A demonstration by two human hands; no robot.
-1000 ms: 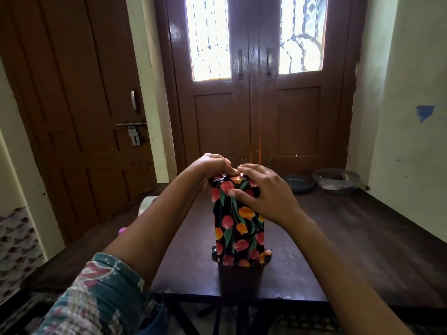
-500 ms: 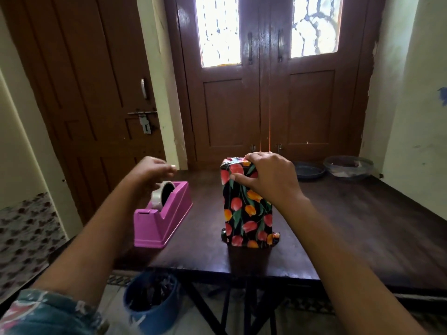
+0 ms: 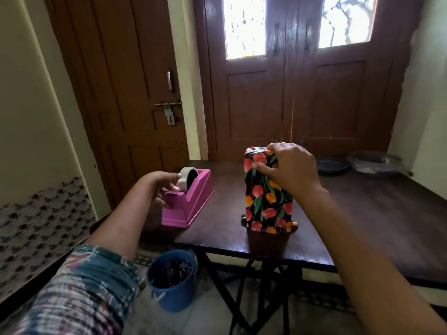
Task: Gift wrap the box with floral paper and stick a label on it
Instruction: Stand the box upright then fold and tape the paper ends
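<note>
The box [image 3: 267,197], wrapped in black paper with red and orange tulips, stands upright near the front edge of the dark wooden table [image 3: 362,213]. My right hand [image 3: 289,166] grips its top, thumb on the front face and fingers over the folded top end. Paper flaps stick out at the box's base. To the left sits a pink tape dispenser [image 3: 187,206] with a white tape roll [image 3: 188,178]. My left hand [image 3: 158,187] curls at its near end, fingertips on the roll and thumb by the cutter. No label is visible.
A blue bucket [image 3: 173,280] with dark scraps stands on the floor under the table's front left corner. Two shallow dishes [image 3: 332,165] [image 3: 373,163] sit at the back right. Brown doors close off the back. A patterned cloth [image 3: 41,221] lies at the left.
My left hand left the box top, went left to the tape dispenser and now sits lower at the roll and cutter. My right hand stays on the box. The view shifted left.
</note>
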